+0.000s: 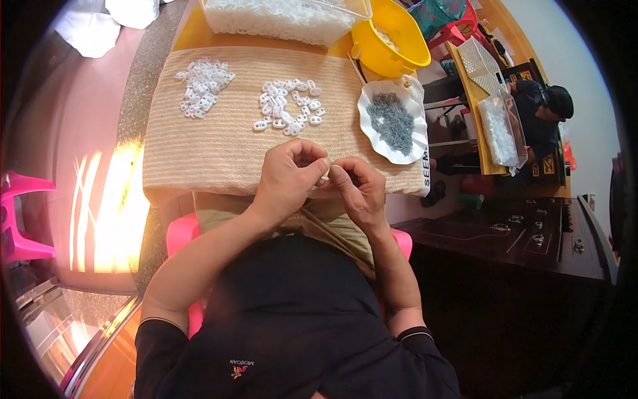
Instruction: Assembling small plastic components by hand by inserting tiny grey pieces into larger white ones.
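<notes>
My left hand (pixel 287 174) and my right hand (pixel 362 194) meet at the table's near edge, thumbs and fingertips pinched together. Between the fingertips a small white plastic piece (pixel 324 178) shows in part; the fingers hide most of its shape. Just beyond the hands lies a loose pile of white oval plastic pieces with holes (pixel 272 106). A second, denser heap of small white plastic parts (pixel 203 86) sits farther left. Right of the hands, a white wavy-edged dish (pixel 367 123) holds many small grey pieces, too fine to make out singly.
A striped beige cloth (pixel 219 149) covers the table. At its far side stand a clear bin (pixel 359 8) of white parts and a yellow basin (pixel 415 50). A pink stool (pixel 26 216) is at left. At right, another person (pixel 531 120) sits by a clear bin of white parts.
</notes>
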Tool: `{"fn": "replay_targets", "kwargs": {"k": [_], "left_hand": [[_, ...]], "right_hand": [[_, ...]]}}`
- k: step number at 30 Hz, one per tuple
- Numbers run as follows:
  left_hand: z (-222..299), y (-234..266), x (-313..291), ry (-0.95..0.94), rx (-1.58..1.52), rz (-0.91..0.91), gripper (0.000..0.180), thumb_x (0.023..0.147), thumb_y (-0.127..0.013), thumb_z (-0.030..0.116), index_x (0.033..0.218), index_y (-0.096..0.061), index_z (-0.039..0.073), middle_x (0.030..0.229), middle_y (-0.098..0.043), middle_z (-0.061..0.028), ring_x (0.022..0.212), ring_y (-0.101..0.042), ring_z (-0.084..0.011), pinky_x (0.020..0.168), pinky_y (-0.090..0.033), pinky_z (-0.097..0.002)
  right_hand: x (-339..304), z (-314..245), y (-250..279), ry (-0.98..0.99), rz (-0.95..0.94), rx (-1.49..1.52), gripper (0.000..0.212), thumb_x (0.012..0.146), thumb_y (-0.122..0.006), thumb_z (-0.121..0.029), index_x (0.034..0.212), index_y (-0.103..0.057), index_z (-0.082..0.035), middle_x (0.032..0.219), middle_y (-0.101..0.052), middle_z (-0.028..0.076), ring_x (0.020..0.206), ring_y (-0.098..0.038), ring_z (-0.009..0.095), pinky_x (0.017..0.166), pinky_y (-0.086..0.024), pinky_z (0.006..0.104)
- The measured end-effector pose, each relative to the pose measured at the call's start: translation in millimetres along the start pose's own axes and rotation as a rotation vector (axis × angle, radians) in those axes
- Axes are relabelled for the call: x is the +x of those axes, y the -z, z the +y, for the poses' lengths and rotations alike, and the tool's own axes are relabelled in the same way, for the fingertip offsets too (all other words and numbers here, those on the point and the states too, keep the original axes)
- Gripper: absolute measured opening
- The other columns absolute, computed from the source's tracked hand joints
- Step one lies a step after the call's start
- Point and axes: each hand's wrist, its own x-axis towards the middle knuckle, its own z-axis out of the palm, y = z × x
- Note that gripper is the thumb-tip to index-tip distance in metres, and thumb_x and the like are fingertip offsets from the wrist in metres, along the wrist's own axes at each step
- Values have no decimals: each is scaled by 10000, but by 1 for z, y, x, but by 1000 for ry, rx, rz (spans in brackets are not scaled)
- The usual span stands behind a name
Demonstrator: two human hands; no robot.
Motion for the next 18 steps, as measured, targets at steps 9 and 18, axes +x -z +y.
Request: {"fn": "replay_targets", "kwargs": {"k": [9, 18], "left_hand": [[-5, -1, -2, -111, 115, -1, 65, 847, -638, 30, 888, -607, -10, 777, -614, -4, 677, -566, -47, 610, -475, -196], [-4, -1, -1, -100, 95, -22, 68, 854, -635, 38, 897, -606, -6, 779, -608, 3, 668, -556, -44, 600, -469, -198]], "right_hand": [[3, -8, 2, -40, 7, 124, 132, 919, -586, -84, 932, -608, 46, 770, -640, 56, 672, -617, 92, 606, -534, 230], [7, 1, 4, 331, 78, -322, 69, 845, -635, 3, 898, -592, 18, 766, -609, 105, 648, -614, 159, 570, -487, 261]]}}
